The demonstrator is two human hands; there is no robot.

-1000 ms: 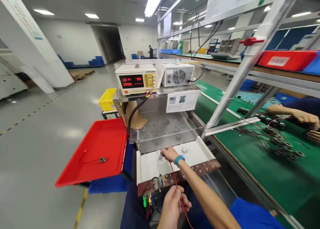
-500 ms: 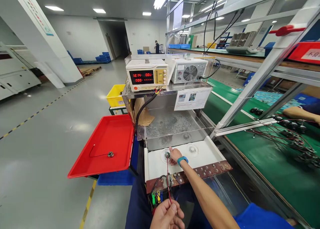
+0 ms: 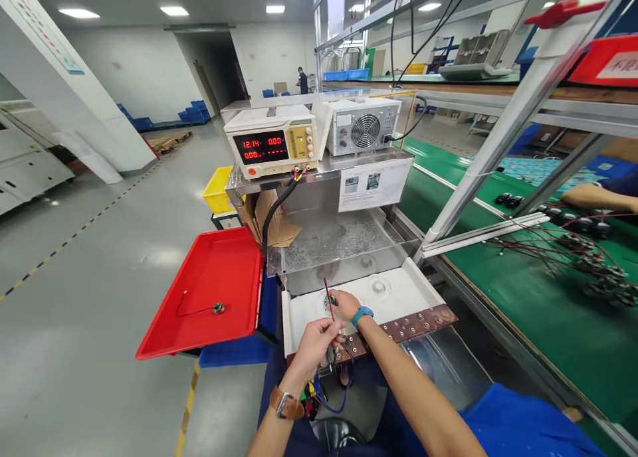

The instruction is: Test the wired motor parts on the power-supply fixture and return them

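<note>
My right hand (image 3: 343,305) rests on the white fixture plate (image 3: 399,291), its fingers closed on a small round component (image 3: 331,301) seated in the left recess. My left hand (image 3: 316,344) is raised just in front of it, pinching the thin red wire (image 3: 328,297) that rises from that component. A brown terminal strip (image 3: 413,323) with screws runs along the plate's near edge. Coloured plugs (image 3: 313,389) hang below it. A second recess (image 3: 379,287) lies to the right of my right hand.
A power supply (image 3: 272,148) with red digits and a fan unit (image 3: 363,128) sit on a clear cover above. A red tray (image 3: 209,291) at left holds one wired part (image 3: 217,307). A green conveyor (image 3: 523,297) at right carries several wired parts; another person's arm (image 3: 593,195) reaches there.
My left hand has come up from low near my lap to just before the fixture, carrying the red wire with it. My right hand stays on the round component.
</note>
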